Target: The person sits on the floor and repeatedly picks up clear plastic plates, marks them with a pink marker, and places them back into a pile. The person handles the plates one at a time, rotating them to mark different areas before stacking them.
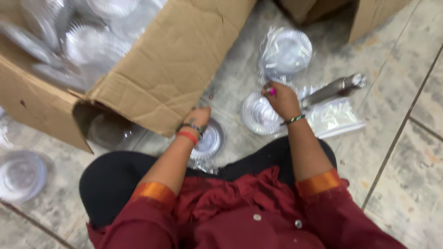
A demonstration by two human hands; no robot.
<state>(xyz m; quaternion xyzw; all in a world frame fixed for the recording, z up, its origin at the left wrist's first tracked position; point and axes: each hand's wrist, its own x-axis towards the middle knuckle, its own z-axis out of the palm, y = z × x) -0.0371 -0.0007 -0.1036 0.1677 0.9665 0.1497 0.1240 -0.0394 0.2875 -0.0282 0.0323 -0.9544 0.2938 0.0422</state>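
Left hand [197, 117] rests on a stack of round silver foil plates [210, 140] on the tiled floor [397, 175], just below the flap of an open brown cardboard box [170, 64]; its fingers are curled, but whether they grip cannot be told. Right hand [281, 99] presses a second silver plate stack [258, 115] in clear wrap, fingers together on its rim. A wrapped plate bundle [285, 51] lies beyond, a steel bottle [334, 88] just beside.

a packing or storeroom floor: worn tiles [406, 60], open cardboard cartons [170, 69], wrapped stacks of foil plates [285, 50].
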